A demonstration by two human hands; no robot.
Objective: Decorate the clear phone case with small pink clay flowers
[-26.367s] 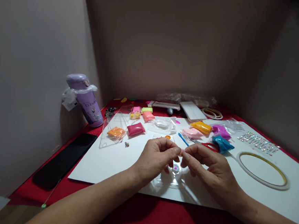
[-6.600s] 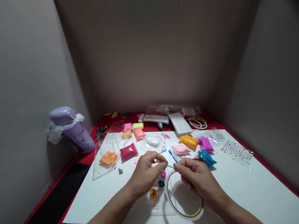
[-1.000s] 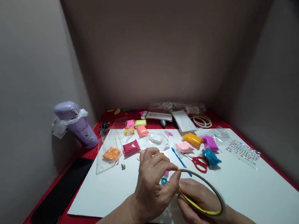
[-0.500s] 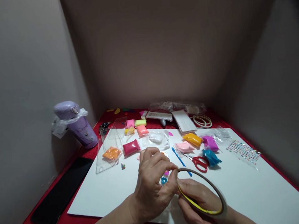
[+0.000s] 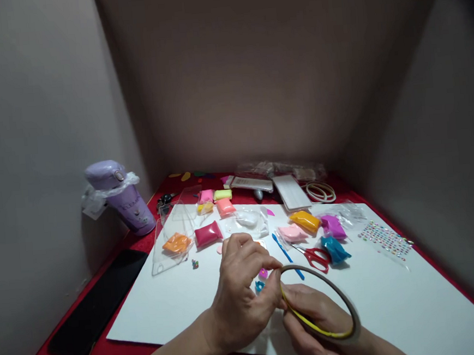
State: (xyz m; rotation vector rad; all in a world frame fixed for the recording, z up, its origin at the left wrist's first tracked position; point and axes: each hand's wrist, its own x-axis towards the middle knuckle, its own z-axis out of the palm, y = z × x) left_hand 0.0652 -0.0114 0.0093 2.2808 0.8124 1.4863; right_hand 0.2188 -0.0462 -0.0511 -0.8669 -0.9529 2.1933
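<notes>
Between my two hands is a greyish bangle (image 5: 353,311), held tilted above the white board. A yellow strip (image 5: 310,323), like soft clay, runs along its lower side. My left hand (image 5: 246,291) is closed, thumb and fingertips pinching the bangle's left edge. My right hand (image 5: 315,305) grips it just below that pinch, thumb inside the ring and fingers underneath. A small blue flower-like piece (image 5: 259,286) and a magenta one (image 5: 263,274) lie behind my left hand, partly hidden. The fingertips cover the exact spot where both hands meet.
On the white board (image 5: 394,296) lie red-handled scissors (image 5: 318,260), a blue modelling tool (image 5: 288,256), a teal clay packet (image 5: 335,250), a crimson packet (image 5: 208,234) and a gem sheet (image 5: 385,238). Left stand a purple tumbler (image 5: 128,202) and a black phone (image 5: 99,306). Bangles (image 5: 321,198) lie behind.
The bangle has tilted very slightly between my fingers, its right end shifting a little. Both hands keep nearly the same place and grip.
</notes>
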